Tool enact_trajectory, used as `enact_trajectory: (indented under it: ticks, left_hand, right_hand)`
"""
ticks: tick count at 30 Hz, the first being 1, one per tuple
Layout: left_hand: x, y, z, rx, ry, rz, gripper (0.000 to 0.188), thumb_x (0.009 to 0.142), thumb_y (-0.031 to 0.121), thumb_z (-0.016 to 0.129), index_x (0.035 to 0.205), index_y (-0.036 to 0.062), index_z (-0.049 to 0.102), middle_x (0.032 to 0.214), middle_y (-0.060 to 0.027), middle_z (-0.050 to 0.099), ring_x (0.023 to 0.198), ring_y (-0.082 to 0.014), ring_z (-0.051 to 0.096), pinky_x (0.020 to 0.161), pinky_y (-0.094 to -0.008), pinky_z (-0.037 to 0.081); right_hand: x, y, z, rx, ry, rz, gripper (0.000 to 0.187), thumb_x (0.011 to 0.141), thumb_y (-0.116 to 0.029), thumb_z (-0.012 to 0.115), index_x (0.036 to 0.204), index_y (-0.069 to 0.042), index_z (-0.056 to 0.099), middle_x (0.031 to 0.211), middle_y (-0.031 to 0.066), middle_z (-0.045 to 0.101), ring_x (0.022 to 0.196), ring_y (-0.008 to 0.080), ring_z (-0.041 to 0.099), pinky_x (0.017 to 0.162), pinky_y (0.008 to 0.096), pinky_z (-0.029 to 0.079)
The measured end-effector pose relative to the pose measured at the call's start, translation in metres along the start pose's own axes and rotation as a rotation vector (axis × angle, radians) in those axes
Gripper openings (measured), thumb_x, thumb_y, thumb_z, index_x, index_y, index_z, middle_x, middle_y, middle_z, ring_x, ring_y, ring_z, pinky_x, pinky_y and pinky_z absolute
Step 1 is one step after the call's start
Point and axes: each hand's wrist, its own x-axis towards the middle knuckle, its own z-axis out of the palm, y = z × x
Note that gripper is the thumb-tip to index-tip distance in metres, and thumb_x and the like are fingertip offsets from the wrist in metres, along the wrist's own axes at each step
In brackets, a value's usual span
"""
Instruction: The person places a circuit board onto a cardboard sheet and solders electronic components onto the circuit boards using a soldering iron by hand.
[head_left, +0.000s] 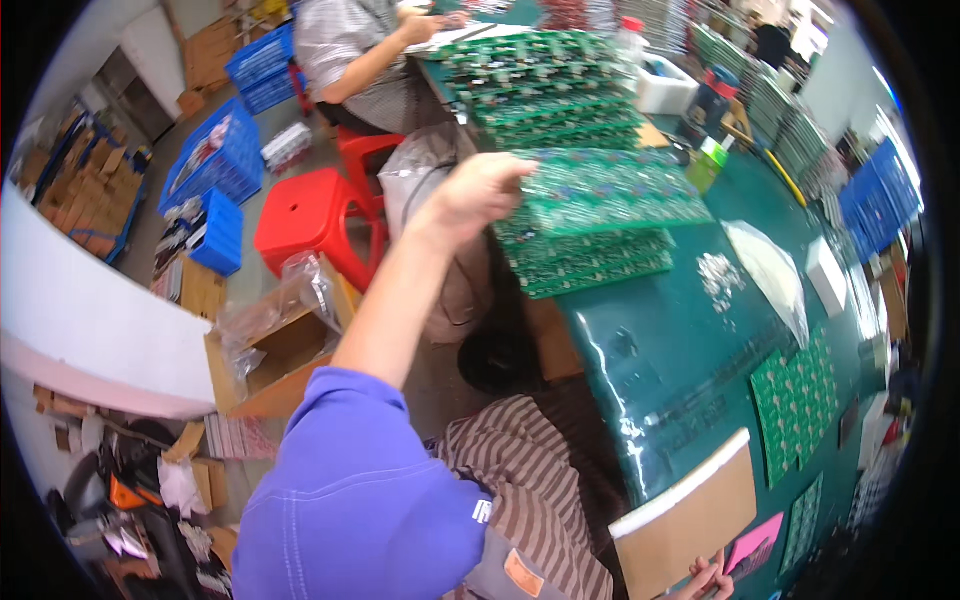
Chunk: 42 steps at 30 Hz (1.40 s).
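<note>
My left hand is stretched out across the far left part of the table, closed on the left edge of a green circuit board panel. That panel is slightly blurred and lies over a stack of similar circuit boards. Low in the picture, my right hand is partly cut off by the frame. Its fingers are bent at the lower edge of a brown cardboard piece with a white strip along its top, which juts past the table edge. A pink item lies beside that hand.
Taller stacks of circuit boards stand behind. On the green table lie small white parts, a clear bag and another board panel. A co-worker sits at the far left, near a red stool and an open carton.
</note>
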Motion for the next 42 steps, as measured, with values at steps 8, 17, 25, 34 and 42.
enact_trajectory:
  ticks: [8,17,25,34,42]
  left_hand:
    - [-0.020,-0.004,-0.018,0.207,0.247,-0.135,0.017,0.093,0.026,0.060,0.087,0.0102,0.058,0.060,0.0118,0.035,0.047,-0.0008,0.028,0.043,-0.0207,0.019]
    - [-0.016,-0.027,-0.028,0.898,0.434,0.054,0.035,0.081,0.032,0.077,0.079,-0.0019,0.068,0.067,0.0043,0.057,0.061,-0.0051,0.045,0.053,-0.0243,0.032]
    - [-0.032,-0.022,-0.016,1.141,0.794,0.277,0.042,0.085,0.025,0.074,0.113,-0.0064,0.065,0.097,-0.0133,0.071,0.076,-0.0147,0.062,0.074,-0.0279,0.050]
    - [-0.106,-0.085,0.226,1.054,-0.790,0.605,0.021,0.074,0.022,0.078,0.092,0.0113,0.075,0.091,-0.0056,0.072,0.068,-0.0206,0.064,0.061,-0.0303,0.052]
    - [-0.139,-0.099,0.290,1.123,-1.144,1.144,0.045,0.071,0.032,0.074,0.102,-0.0004,0.069,0.098,-0.0137,0.070,0.060,-0.0126,0.059,0.046,-0.0234,0.043]
  right_hand:
    - [-0.010,0.010,-0.016,0.039,-0.005,0.108,0.022,0.094,-0.004,0.057,0.106,-0.009,0.040,0.113,0.0273,0.062,0.079,0.0251,0.063,0.067,0.0295,0.053]
    - [-0.020,0.016,-0.034,-0.051,0.033,0.217,0.010,0.098,-0.008,0.049,0.103,-0.004,0.041,0.110,0.0242,0.062,0.083,0.0139,0.062,0.084,0.0294,0.049]
    - [-0.019,0.008,-0.050,-0.121,-0.336,0.170,0.065,0.055,0.000,0.089,0.099,-0.008,0.042,0.141,0.0205,0.046,0.126,0.0319,0.050,0.103,0.0424,0.039]
    - [-0.039,0.020,-0.077,-0.507,-0.694,0.051,0.052,0.063,-0.006,0.084,0.098,-0.009,0.046,0.142,0.0260,0.041,0.136,0.0440,0.035,0.108,0.0494,0.034]
    - [-0.013,-0.016,-0.083,-0.008,-0.216,-0.147,0.061,0.068,-0.018,0.089,0.094,-0.009,0.034,0.117,0.0276,0.063,0.117,0.0365,0.059,0.101,0.0468,0.045]
